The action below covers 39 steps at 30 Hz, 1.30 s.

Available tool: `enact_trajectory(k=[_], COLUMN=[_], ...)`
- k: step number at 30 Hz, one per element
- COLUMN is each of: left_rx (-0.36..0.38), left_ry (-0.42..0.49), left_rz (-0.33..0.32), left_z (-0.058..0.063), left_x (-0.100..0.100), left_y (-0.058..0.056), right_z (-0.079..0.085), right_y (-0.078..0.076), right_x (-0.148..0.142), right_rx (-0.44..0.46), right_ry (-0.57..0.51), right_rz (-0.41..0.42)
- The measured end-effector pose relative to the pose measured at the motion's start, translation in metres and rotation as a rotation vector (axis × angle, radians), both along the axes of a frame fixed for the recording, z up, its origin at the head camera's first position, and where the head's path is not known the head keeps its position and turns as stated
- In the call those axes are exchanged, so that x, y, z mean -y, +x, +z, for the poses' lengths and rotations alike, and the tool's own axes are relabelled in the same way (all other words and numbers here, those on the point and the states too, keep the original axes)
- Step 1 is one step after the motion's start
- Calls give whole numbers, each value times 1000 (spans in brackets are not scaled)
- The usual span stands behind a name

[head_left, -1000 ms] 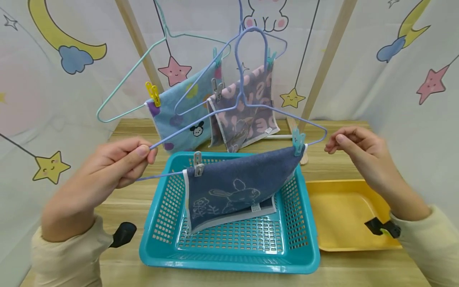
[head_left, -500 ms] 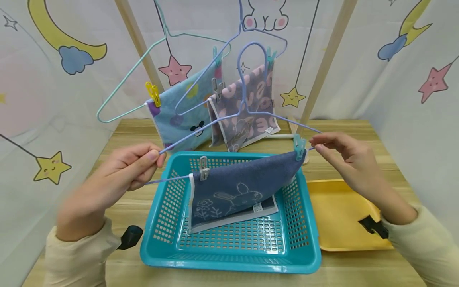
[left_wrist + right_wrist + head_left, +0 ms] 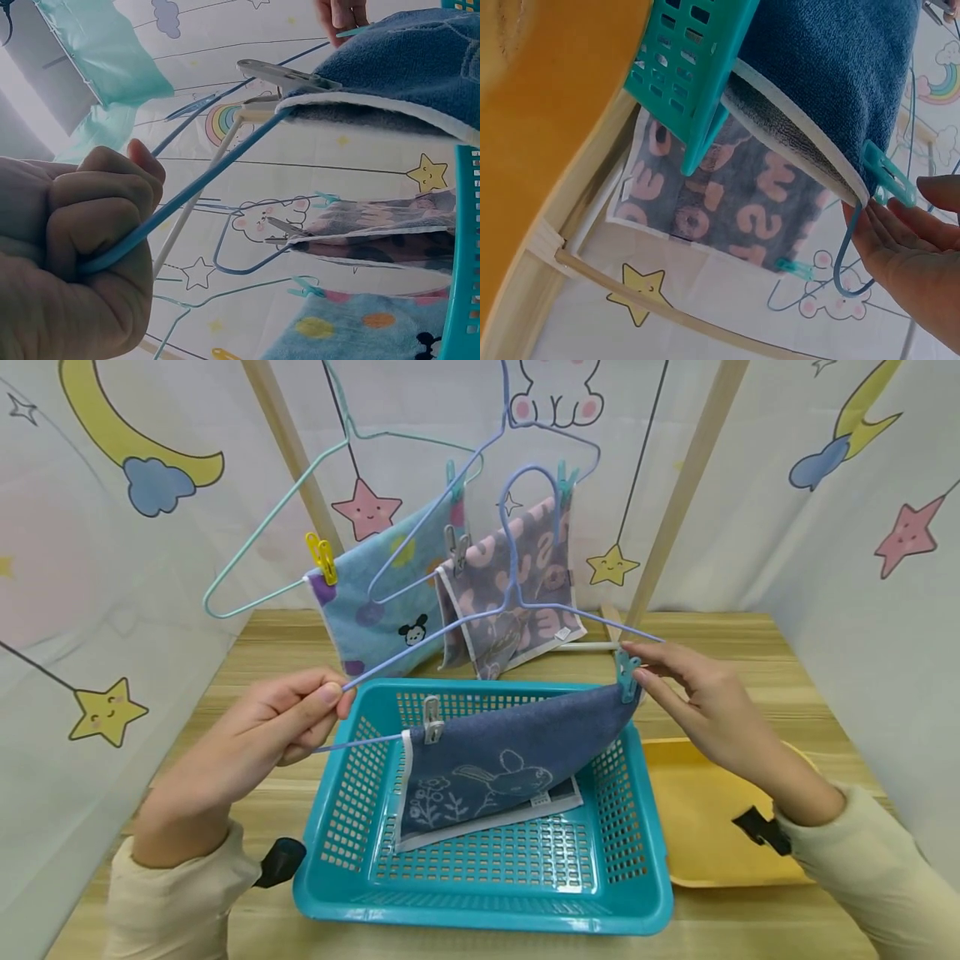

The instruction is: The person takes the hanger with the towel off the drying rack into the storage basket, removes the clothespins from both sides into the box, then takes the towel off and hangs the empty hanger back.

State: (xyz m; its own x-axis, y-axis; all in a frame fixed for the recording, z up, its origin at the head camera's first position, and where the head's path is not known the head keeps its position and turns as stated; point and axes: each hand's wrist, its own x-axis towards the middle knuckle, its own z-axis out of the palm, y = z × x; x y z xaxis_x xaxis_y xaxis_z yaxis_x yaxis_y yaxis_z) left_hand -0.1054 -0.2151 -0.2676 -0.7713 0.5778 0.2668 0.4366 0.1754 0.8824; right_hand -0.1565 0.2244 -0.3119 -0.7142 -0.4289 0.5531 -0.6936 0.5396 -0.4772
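Left hand [image 3: 285,716] — curled round lavender hanger [image 3: 405,653], centre-left of frame. Right hand [image 3: 705,702] — part-open at turquoise peg [image 3: 627,681], pinch unconfirmed. Likely step: adjusting peg on navy towel [image 3: 502,739]; next needs precise pinch.

Over the teal basket [image 3: 480,922] we saw a periwinkle hanger [image 3: 513,597], tilted, and a folded navy towel [image 3: 517,735], white-edged and rabbit-patterned, draped on its lower bar; a grey clip [image 3: 432,722] held it toward the basket's left, a turquoise clip [image 3: 627,680] toward the right.

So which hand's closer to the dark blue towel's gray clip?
Left: the left hand holds the hanger left of the gray clip; the right hand is by the other end of the towel.
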Motion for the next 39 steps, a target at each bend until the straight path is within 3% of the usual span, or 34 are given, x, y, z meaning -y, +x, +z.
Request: enact_trajectory(k=[12,20,25,32,35,39], left_rx=[-19,-9,-11,-21,-23,-26], left_ry=[18,14,10,13,24,11], left_rz=[1,7,2,-8,-25,-24], left_z=[-7,-5,-4,-4,-5,-5], left_x=[0,0,0,0,1,2], left_y=[-3,-4,-5,-8,-9,-10], right_z=[-5,-2,2,8,7,6], right_y=[-2,0,0,2,2,-1], right_x=[4,0,-6,-9,-9,-9], right_rx=[-31,20,48,-15,-41,-14], right_ry=[-100,-178,-152,-134,-167,-312], right_rz=[87,133,147,170,194,232])
